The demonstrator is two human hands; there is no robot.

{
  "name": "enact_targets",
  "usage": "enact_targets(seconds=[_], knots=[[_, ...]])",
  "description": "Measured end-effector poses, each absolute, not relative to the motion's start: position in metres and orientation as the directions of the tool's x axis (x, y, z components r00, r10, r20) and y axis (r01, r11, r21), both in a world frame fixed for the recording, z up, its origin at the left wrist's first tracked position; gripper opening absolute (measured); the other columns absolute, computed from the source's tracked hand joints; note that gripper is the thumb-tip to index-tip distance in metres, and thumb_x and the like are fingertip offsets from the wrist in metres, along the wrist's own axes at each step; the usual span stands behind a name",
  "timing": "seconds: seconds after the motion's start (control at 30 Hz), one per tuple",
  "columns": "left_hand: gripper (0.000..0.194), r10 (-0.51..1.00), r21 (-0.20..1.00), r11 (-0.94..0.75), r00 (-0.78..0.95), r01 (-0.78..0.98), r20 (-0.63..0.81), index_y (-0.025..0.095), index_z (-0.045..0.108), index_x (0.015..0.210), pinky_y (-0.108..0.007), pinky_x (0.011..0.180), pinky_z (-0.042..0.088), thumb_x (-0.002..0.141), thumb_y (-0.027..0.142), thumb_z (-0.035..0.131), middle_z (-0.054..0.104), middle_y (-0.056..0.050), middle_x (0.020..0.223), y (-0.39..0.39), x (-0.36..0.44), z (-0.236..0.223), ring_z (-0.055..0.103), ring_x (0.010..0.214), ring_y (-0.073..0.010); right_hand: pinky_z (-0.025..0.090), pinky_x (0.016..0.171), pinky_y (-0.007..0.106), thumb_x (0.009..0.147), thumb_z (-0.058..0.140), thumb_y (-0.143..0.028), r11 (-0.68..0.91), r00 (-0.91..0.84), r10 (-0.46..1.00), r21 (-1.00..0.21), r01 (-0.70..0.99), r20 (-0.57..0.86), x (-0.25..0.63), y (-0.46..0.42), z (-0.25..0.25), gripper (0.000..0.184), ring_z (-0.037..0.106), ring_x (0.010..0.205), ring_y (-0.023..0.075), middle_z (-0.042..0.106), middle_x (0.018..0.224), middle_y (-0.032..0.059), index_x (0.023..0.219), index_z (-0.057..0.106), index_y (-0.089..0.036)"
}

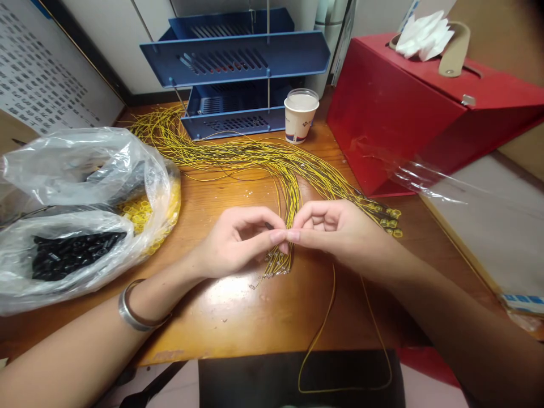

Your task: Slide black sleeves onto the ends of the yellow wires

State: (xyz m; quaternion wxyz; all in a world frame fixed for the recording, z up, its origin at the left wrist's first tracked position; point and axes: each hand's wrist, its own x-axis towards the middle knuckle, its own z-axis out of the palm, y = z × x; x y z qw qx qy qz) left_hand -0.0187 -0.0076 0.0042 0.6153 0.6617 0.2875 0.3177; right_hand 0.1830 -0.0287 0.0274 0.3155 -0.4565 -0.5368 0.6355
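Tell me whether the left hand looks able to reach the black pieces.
Probably yes: the plastic bag gapes open over the black pieces, with only tabletop between it and the left hand, though its fingertips meet those of the right hand.

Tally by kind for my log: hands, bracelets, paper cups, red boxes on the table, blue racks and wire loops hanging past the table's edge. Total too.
Left hand and right hand: 2
Bracelet: 1
Paper cup: 1
Red box: 1
Blue rack: 1
Hanging wire loop: 1
Total: 7
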Motion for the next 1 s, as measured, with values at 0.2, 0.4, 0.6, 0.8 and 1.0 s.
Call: enact_targets(seconds=[0.2, 0.4, 0.6, 0.8, 1.0], knots=[[0.012, 0.762, 0.995, -0.099, 0.64, -0.027, 0.093, 0.013, 0.068, 0.084, -0.012, 0.047, 0.047, 0.089, 0.023, 0.064, 0.07, -0.002, 0.073, -0.0085, -0.0195, 0.0029, 0.056, 0.051, -0.0046, 0.032, 0.05, 0.019, 0.074, 0.078, -0.021, -0.25, -0.431, 0.874, -0.968, -0.003, -0.224, 0.1834, -0.0294, 0.0241, 0.013, 0.042, 0.05, 0.0037, 0.053, 0.055, -0.0064, 0.074, 0.067, -0.014], [0.011, 0.762, 0.992, -0.117, 0.635, -0.056, 0.125, 0.013, 0.067, 0.084, -0.012, 0.047, 0.047, 0.09, 0.022, 0.062, 0.07, -0.002, 0.073, -0.0082, -0.0183, 0.0029, 0.055, 0.051, -0.0044, 0.037, 0.054, 0.019, 0.075, 0.077, -0.021, -0.263, -0.449, 0.869, -0.963, -0.065, -0.207, 0.1834, -0.0292, 0.0228, 0.012, 0.044, 0.049, 0.0038, 0.051, 0.054, -0.0068, 0.073, 0.067, -0.015], [0.012, 0.78, 0.982, -0.182, 0.601, -0.051, 0.176, 0.013, 0.067, 0.082, -0.014, 0.051, 0.047, 0.089, 0.021, 0.063, 0.07, -0.001, 0.069, -0.0085, -0.0175, 0.0033, 0.054, 0.049, -0.0039, 0.041, 0.056, 0.022, 0.074, 0.078, -0.029, -0.266, -0.464, 0.862, -0.961, -0.07, -0.205, 0.1837, -0.0298, 0.0238, 0.016, 0.053, 0.055, 0.0081, 0.056, 0.057, -0.0039, 0.076, 0.069, -0.016], [0.016, 0.823, 0.979, -0.204, 0.542, 0.004, 0.169, 0.013, 0.065, 0.078, -0.017, 0.048, 0.045, 0.087, 0.027, 0.066, 0.069, -0.003, 0.066, -0.009, -0.0154, 0.0042, 0.053, 0.047, -0.0064, 0.04, 0.058, 0.022, 0.076, 0.075, -0.024, -0.213, -0.421, 0.889, -0.976, -0.038, -0.177, 0.1849, -0.0299, 0.0241, 0.01, 0.057, 0.063, 0.0094, 0.068, 0.072, 0.0016, 0.08, 0.07, -0.016], [0.021, 0.851, 0.978, -0.202, 0.502, 0.044, 0.154, 0.013, 0.064, 0.076, -0.018, 0.047, 0.044, 0.084, 0.032, 0.069, 0.067, -0.002, 0.063, -0.0088, -0.0141, 0.004, 0.052, 0.047, -0.0066, 0.025, 0.046, 0.021, 0.073, 0.075, -0.021, -0.139, -0.327, 0.932, -0.987, 0.077, -0.157, 0.1835, -0.0302, 0.0229, 0.01, 0.039, 0.05, 0.0053, 0.056, 0.058, -0.0037, 0.076, 0.069, -0.014]])
